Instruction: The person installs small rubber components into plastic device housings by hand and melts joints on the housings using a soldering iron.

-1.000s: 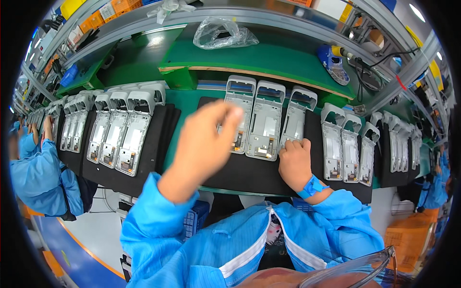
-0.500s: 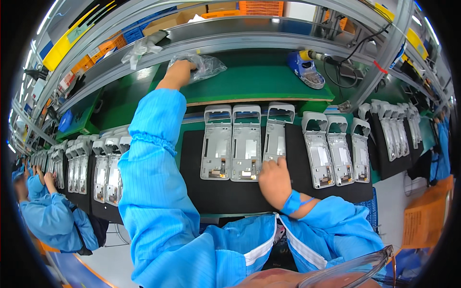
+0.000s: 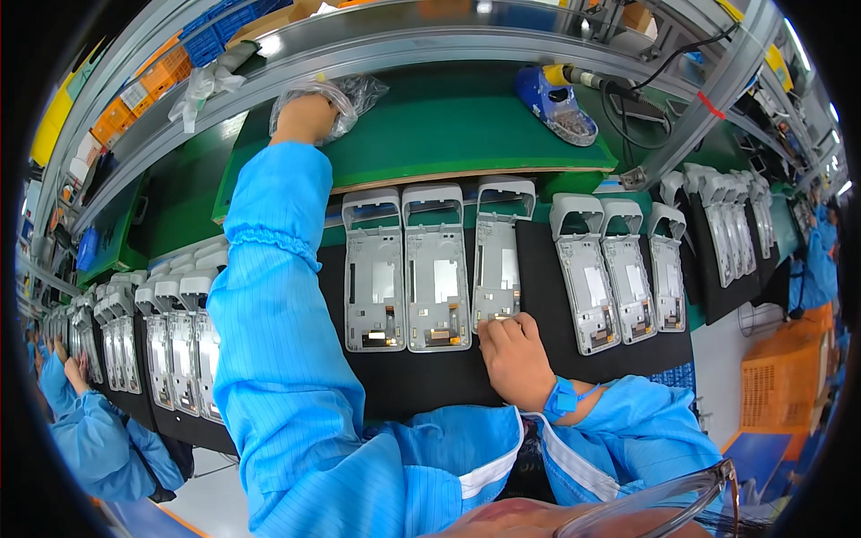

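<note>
My left hand (image 3: 305,118) reaches far over the raised green shelf, in among a crumpled clear plastic bag (image 3: 360,92). Its fingertips are hidden by the hand and the bag. Close to me, my right hand (image 3: 518,363), with a blue band on the wrist, has its fingers curled on the lower end of a grey device housing (image 3: 496,260). Two more grey housings, a left one (image 3: 374,278) and a middle one (image 3: 434,273), lie beside it on the black mat. Each has a raised frame at its far end and small parts at its near end.
Several like housings (image 3: 587,287) lie to the right, and more rows (image 3: 170,350) run off to the left. On the green shelf (image 3: 448,134) rests a blue-and-white tool holder (image 3: 558,108) with a cable. A metal rail crosses behind. Other people in blue sit at far left and far right.
The whole view has shifted and turned a little. My left hand stays at the plastic bag; my right hand stays at the near end of the same housing, fingers slightly rearranged.
</note>
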Demonstrator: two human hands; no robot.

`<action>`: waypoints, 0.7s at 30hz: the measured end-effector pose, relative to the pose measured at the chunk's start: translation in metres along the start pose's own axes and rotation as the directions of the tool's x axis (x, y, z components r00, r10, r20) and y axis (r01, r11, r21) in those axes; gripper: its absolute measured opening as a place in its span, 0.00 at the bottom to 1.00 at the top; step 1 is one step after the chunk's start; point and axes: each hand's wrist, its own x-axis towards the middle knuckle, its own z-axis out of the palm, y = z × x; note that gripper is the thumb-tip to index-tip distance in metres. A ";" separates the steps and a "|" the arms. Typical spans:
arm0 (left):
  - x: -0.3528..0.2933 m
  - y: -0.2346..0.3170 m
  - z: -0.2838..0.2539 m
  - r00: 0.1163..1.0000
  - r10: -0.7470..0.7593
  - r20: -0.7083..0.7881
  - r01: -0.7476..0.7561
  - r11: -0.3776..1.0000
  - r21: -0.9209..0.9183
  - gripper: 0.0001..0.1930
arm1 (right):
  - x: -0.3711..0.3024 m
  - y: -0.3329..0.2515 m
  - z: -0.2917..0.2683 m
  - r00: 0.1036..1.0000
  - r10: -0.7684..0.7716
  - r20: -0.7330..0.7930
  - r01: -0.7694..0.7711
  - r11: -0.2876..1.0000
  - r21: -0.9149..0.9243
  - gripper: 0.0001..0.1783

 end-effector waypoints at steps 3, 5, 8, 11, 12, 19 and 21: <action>-0.001 0.000 0.002 0.997 -0.067 0.029 0.067 0.998 -0.011 0.18 | -0.001 0.002 -0.001 1.000 -0.010 0.015 0.010 1.000 0.027 0.16; -0.003 -0.008 0.003 0.996 -0.052 0.069 0.052 0.999 -0.004 0.20 | -0.002 0.003 -0.001 1.000 -0.009 0.008 0.009 0.999 0.046 0.16; -0.011 0.008 -0.008 0.992 -0.022 0.128 0.020 1.000 0.015 0.20 | -0.004 0.004 -0.001 1.000 0.026 0.014 -0.027 0.997 0.072 0.14; -0.007 0.002 -0.005 0.992 -0.023 0.120 0.018 0.999 0.043 0.17 | -0.001 0.006 -0.005 0.998 0.060 0.022 -0.062 0.991 0.114 0.14; -0.002 -0.008 0.003 0.994 -0.026 0.102 0.021 0.998 0.052 0.15 | -0.001 0.008 -0.005 0.997 0.075 0.027 -0.078 0.986 0.147 0.17; -0.016 -0.025 -0.029 0.997 0.081 0.011 -0.080 0.997 -0.011 0.10 | 0.001 0.012 -0.014 0.987 0.142 0.073 -0.155 0.959 0.236 0.18; -0.021 -0.022 -0.032 0.982 0.188 -0.002 -0.188 0.979 0.083 0.07 | -0.002 0.012 -0.014 0.984 0.152 0.098 -0.171 0.959 0.227 0.18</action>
